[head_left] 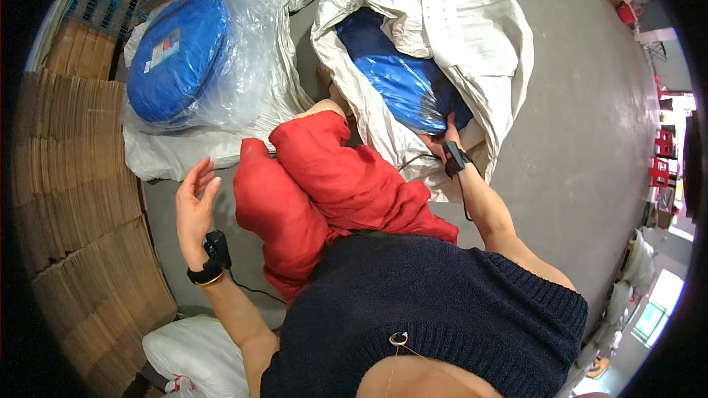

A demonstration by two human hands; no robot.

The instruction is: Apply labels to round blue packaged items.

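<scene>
Navy knitted sweater (442,302) foremost, her right hand (447,135) grips the plastic-wrapped blue bundle (402,81) lying ahead-left in the white woven sack (472,37), left hand (193,203) open, empty.

Open sack (472,44) lies ahead on the floor (590,140), a plastic-wrapped bundle (402,81) inside it. Right hand (448,133) touches that bundle at the sack's near edge. Second wrapped bundle (181,55) sits left of the sack. Flattened cartons (74,177) stacked along the left. Left hand (193,210) hangs free between cartons and knees (310,177).
</scene>
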